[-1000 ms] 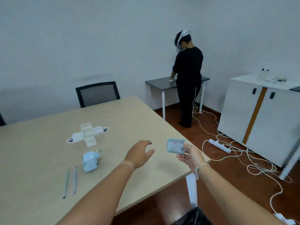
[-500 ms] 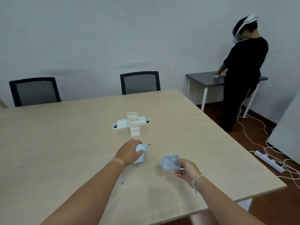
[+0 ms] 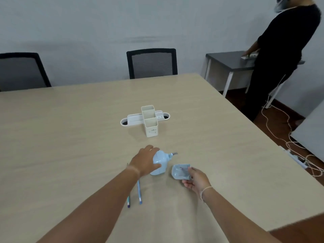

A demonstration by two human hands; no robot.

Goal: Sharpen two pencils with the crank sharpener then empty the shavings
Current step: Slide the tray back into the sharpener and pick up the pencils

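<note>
Pale wood counter [image 3: 70, 137] fills the view, with black chairs at its far edge. Near the near edge, the left hand [image 3: 145, 163] grips the blue crank sharpener [image 3: 160, 163], standing on the counter. Just beside it, the right hand [image 3: 196, 179] pinches the shavings drawer [image 3: 180, 171]. Two pencils [image 3: 139, 192] lie partly under the left forearm.

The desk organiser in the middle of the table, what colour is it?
Cream-white plastic desk organiser, plain in the head view.

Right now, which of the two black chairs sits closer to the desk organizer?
The black chair at the table's far middle, behind the desk organizer; the other chair stands far left.
</note>
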